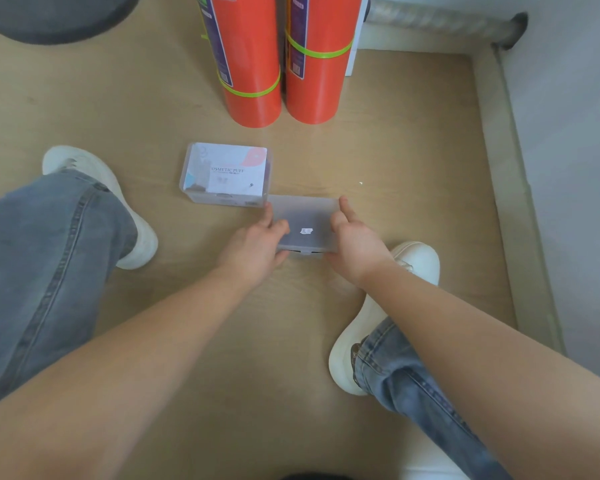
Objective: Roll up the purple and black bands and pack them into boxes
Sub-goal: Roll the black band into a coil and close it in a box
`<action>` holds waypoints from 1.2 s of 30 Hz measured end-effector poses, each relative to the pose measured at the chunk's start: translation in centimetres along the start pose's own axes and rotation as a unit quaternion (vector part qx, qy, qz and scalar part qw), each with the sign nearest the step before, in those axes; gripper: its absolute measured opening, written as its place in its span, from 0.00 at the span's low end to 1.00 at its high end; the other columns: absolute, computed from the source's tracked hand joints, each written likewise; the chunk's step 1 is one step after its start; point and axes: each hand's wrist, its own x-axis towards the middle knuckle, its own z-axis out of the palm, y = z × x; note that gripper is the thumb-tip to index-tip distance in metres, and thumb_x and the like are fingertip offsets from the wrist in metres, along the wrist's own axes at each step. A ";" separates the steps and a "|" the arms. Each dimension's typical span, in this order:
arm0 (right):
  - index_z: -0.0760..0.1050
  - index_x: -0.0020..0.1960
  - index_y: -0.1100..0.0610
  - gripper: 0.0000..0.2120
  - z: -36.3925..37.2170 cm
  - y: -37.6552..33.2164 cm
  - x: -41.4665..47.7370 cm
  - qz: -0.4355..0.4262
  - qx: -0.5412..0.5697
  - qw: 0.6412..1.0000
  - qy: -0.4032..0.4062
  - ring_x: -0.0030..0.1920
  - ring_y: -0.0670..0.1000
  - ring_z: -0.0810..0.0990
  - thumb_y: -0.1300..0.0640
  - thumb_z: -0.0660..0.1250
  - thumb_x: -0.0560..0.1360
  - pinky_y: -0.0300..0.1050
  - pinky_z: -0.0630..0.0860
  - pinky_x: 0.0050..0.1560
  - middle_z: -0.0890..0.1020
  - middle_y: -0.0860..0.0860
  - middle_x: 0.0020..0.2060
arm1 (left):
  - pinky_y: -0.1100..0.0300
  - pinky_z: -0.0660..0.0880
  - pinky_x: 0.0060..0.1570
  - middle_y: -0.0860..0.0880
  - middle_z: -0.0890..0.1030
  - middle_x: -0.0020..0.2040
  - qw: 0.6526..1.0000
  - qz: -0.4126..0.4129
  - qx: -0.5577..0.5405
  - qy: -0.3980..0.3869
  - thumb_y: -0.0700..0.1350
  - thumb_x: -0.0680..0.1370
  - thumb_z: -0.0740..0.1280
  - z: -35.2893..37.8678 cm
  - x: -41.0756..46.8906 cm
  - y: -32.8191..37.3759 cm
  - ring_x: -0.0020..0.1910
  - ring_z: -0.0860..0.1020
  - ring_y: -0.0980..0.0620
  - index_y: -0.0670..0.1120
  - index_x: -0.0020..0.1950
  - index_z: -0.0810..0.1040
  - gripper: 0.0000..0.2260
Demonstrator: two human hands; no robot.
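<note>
— Layout, largest item first?
— Wooden floor. Two orange cylinders stand upright at the far side. Nearer lies a labelled clear box.
— And the frosted box?
— Just beside the labelled box, at its near right corner. The left hand and right hand each grip one end. I cannot tell its contents.

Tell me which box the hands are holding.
The plain frosted box, gripped at its ends by the left hand and right hand. The printed-label box lies beyond it, unheld.
</note>
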 end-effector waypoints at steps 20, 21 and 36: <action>0.67 0.50 0.53 0.12 -0.1 0.8 1.9 -0.092 -0.032 0.995 0.005 0.82 0.64 0.41 0.59 0.70 0.74 0.51 0.53 0.80 0.44 0.60 0.82 | 0.51 0.55 0.77 0.41 0.47 0.82 0.996 0.079 -0.036 0.018 0.51 0.73 0.75 0.1 2.4 -0.5 0.81 0.40 0.45 0.48 0.43 0.66 0.17; 0.67 0.50 0.54 0.12 -0.1 1.1 2.0 -0.097 -0.031 0.995 0.006 0.82 0.63 0.43 0.60 0.70 0.74 0.50 0.54 0.79 0.45 0.60 0.82 | 0.53 0.55 0.76 0.42 0.47 0.83 0.996 0.085 -0.036 0.015 0.51 0.73 0.75 0.0 2.5 -0.9 0.82 0.41 0.46 0.48 0.43 0.67 0.17; 0.72 0.61 0.57 0.19 -0.3 2.0 1.7 -0.139 -0.009 0.990 0.014 0.81 0.65 0.49 0.60 0.73 0.72 0.52 0.58 0.77 0.52 0.61 0.82 | 0.46 0.70 0.69 0.36 0.51 0.81 0.990 0.128 0.048 0.038 0.51 0.77 0.71 0.8 2.0 -1.1 0.81 0.47 0.38 0.49 0.45 0.63 0.16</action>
